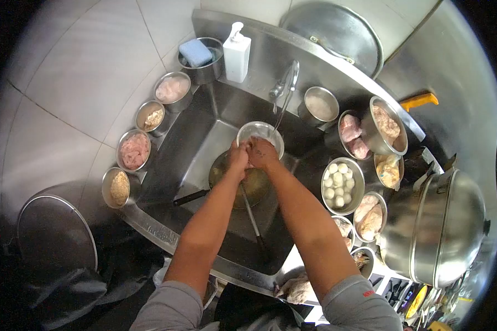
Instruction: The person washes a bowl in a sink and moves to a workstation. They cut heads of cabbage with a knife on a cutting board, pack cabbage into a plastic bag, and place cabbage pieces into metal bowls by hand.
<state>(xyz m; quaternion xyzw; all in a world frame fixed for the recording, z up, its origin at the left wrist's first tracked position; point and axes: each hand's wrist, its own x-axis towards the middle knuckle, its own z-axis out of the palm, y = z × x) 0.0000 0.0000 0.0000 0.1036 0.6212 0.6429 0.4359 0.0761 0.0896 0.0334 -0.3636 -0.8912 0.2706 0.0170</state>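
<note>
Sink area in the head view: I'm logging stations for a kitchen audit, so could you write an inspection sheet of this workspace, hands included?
Surface: steel sink, with food bowls along both sides.
Job's things: a bowl near the faucet; beneath it, a round vessel and a long-handled utensil.
Clutter: pink meat at left, white round items at right; soap bottle and blue sponge behind.
Hands: left hand and right hand together at the bowl; grip hidden.
Cables: nothing seen.
Surroundings: tiled wall; large steel pot at right.
</note>
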